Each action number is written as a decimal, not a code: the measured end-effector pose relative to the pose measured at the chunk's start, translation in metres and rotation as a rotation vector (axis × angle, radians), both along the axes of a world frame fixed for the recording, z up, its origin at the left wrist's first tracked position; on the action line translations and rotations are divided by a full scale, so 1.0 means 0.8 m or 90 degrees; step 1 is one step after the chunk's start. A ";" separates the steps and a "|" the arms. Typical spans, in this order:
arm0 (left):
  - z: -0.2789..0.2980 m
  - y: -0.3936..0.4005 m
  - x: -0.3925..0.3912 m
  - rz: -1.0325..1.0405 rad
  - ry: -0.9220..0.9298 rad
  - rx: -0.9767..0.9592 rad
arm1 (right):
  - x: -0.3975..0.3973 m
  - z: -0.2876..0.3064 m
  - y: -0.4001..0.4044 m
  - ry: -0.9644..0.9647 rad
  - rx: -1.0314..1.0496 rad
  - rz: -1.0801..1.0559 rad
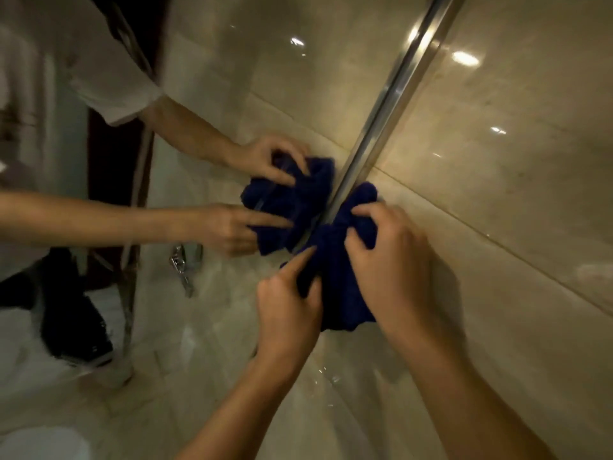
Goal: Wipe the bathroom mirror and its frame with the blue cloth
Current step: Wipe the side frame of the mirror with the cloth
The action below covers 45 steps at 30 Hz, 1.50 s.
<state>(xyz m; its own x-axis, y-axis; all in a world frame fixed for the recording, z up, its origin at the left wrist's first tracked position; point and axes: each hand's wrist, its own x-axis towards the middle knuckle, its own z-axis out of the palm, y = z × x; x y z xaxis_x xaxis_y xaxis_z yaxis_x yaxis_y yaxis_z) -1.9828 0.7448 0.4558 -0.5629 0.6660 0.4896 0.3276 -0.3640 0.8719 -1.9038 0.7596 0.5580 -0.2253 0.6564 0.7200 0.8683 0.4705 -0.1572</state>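
Left hand (287, 305): nearest, low centre. Its fingers are curled into the lower left part of the cloth, with the forefinger stretched up toward the frame and lying on the cloth.
Right hand (389, 260): just right of the left hand and slightly farther. The fingers are bent and dig into the bunched cloth from the right, gripping it.
Cloth (335, 277): dark blue, crumpled into a wad between both hands. It lies against the frame at its lower end, touching the tiled wall on the right side.
Frame (388, 111): a shiny metal strip that runs aslant from the cloth up to the far right top edge. It parts the mirror on the left from the wall on the right.
Wall (514, 161): glossy beige tiles right of the frame, with bright light spots and a grout line running aslant.
Mirror (215, 78): left of the frame. In it show a second pair of hands on a blue wad, meeting the real cloth at the frame, and beige tiles.
Farther in the mirror: a white sleeve at far left top, a dark doorway beside it, a chrome fitting (182, 263) low, and a dark blurred shape at near left.
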 end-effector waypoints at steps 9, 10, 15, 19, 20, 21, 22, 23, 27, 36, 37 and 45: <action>0.039 0.043 0.016 0.053 -0.001 0.107 | -0.014 0.039 0.023 -0.057 0.090 -0.029; 0.018 0.047 0.020 0.051 0.000 0.101 | -0.016 0.026 0.025 -0.053 0.090 -0.035; -0.084 0.052 0.022 0.047 0.019 0.017 | -0.023 -0.063 0.027 -0.005 0.064 -0.018; -0.138 0.038 0.019 0.032 0.029 -0.082 | -0.021 -0.129 0.030 -0.055 -0.015 -0.024; -0.149 0.033 0.018 0.027 0.021 -0.117 | -0.019 -0.143 0.028 -0.089 -0.048 -0.028; -0.159 0.028 0.017 0.025 0.013 -0.155 | -0.017 -0.154 0.024 -0.125 -0.092 -0.028; -0.165 0.021 0.015 0.030 0.003 -0.190 | -0.016 -0.160 0.020 -0.150 -0.145 -0.023; -0.168 0.015 0.015 0.036 -0.012 -0.215 | -0.014 -0.164 0.016 -0.155 -0.193 -0.012; -0.123 -0.002 0.021 0.006 -0.055 -0.136 | -0.007 -0.127 0.009 -0.082 -0.168 0.009; -0.014 0.036 0.014 0.048 -0.001 0.022 | -0.015 -0.032 0.030 -0.015 0.106 0.005; -0.022 0.038 0.015 0.040 0.013 0.017 | -0.018 -0.038 0.033 -0.012 0.111 0.007; -0.039 0.046 -0.005 -0.014 0.108 0.010 | -0.028 -0.041 0.034 -0.025 0.096 -0.030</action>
